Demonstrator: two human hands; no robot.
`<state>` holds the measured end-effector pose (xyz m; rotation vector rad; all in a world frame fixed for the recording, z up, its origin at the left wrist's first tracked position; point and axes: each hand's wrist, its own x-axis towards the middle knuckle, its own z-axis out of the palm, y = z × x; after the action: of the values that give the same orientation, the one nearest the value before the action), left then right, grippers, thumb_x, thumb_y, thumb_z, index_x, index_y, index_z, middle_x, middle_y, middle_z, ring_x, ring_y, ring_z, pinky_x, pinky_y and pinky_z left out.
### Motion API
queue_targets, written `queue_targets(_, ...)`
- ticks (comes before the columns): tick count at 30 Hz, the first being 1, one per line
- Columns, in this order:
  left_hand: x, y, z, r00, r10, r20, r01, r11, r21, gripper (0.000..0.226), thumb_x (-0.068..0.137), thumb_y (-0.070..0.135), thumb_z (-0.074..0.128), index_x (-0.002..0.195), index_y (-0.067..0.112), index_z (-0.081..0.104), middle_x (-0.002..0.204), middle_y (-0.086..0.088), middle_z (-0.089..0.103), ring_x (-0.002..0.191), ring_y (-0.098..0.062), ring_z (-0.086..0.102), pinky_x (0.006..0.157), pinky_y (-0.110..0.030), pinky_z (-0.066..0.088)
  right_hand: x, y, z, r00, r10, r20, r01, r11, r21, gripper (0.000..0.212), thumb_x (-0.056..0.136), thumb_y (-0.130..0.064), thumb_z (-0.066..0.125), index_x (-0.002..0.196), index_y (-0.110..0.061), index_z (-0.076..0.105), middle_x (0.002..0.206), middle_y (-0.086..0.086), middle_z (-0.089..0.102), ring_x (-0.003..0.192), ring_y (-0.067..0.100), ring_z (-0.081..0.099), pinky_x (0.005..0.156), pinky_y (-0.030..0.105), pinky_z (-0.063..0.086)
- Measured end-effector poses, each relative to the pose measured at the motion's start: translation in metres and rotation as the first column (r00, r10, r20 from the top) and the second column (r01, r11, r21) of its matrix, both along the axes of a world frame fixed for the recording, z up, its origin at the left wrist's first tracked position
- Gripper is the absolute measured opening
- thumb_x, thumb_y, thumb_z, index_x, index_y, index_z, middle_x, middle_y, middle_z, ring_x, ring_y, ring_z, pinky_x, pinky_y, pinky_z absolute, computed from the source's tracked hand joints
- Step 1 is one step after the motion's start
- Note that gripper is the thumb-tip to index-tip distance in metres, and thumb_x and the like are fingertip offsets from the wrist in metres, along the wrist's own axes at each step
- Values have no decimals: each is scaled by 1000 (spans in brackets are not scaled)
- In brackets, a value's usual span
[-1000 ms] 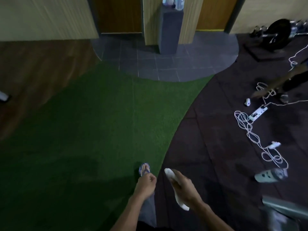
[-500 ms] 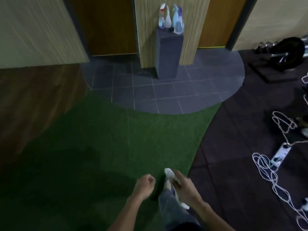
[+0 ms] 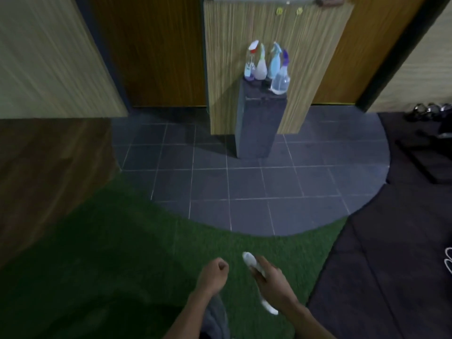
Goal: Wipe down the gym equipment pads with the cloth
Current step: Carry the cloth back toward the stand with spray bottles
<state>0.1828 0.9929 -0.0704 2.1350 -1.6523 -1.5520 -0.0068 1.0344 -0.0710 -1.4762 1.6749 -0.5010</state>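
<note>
My right hand (image 3: 271,282) is closed around a white cloth (image 3: 250,259); one end of the cloth sticks out past my fingers and the other end hangs below my wrist. My left hand (image 3: 213,275) is curled into a fist with nothing in it, just left of the right hand. Both hands hover over green artificial turf (image 3: 127,253). Several spray bottles (image 3: 267,66) stand on a dark pedestal (image 3: 258,123) ahead, against a striped wooden pillar. No gym pad is in view.
Grey tiles (image 3: 244,187) form a half-circle before the pedestal. Dark rubber flooring (image 3: 391,265) lies to the right, with weights (image 3: 428,110) at the far right and a white cable (image 3: 448,261) at the edge. Brown doors flank the pillar; wooden floor lies left.
The view has tilted up and moved forward toward the pedestal with the bottles. The cables and power strip slid out of view to the right. Both hands keep their pose.
</note>
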Motion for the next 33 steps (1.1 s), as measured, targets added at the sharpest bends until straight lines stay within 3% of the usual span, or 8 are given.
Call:
queue_targets(4,-26,-131,-21,997,-73,25,73,997,-2,27,100,22,49,74,22,59,81,0,64,84,-20,59,76,-32,43,-21,-116,-20,998,-47,44,46,999,26,34,100,-27,58,134,-26,60,126,-10,67,107,-11,55,82,-2,37)
queue_targets(11,-54,-377,1,995,-99,4,99,995,-6,33,106,20,43,74,25,45,75,7,51,78,-11,51,67,-24,37,-54,-346,-17,999,-40,36,41,999,-12,36,92,-66,51,121,-47,60,122,-19,68,119,-2,59,100,28,48)
queue_targets(14,-73,-459,12,995,-96,-11,96,994,-47,19,104,25,48,88,23,57,87,4,62,83,-12,58,74,-24,44,-72,-433,-6,999,-19,25,21,998,-51,39,95,-62,50,130,-44,57,130,-23,64,124,-4,56,102,32,50)
queue_targets(18,-100,-558,13,997,-67,-24,65,995,-78,18,104,25,49,87,24,56,85,6,60,72,-6,55,62,-16,42,-95,-553,0,999,34,-8,-34,999,-24,32,100,-52,50,129,-39,57,125,-16,67,118,1,60,99,27,49)
queue_targets(24,-153,-709,-16,996,84,-41,-87,993,-80,23,104,23,48,105,12,68,96,-2,69,90,-19,67,78,-33,52,-153,-734,-15,968,237,-86,-244,967,-77,41,100,-60,43,135,-42,53,135,-13,61,124,7,56,107,35,45)
queue_targets(28,-186,-793,-13,988,154,5,-153,982,-115,20,103,19,50,107,11,68,106,-9,74,98,-27,70,77,-35,50,-200,-843,-17,845,488,-220,-517,850,-103,50,104,-52,33,143,-27,51,141,2,58,129,23,55,109,43,44)
queue_targets(31,-199,-857,-14,988,136,68,-120,972,-200,18,102,17,48,107,13,65,108,-9,72,99,-29,69,79,-36,51,-228,-931,-14,725,579,-373,-665,729,-162,48,104,-47,34,138,-17,51,126,13,65,113,36,63,95,48,54)
queue_targets(33,-201,-896,-23,988,132,76,-104,949,-298,20,103,21,48,113,14,65,113,-11,69,104,-32,67,85,-39,52,-239,-981,-20,599,599,-532,-784,573,-238,40,100,-32,40,134,-16,57,121,10,68,107,34,67,91,48,57)
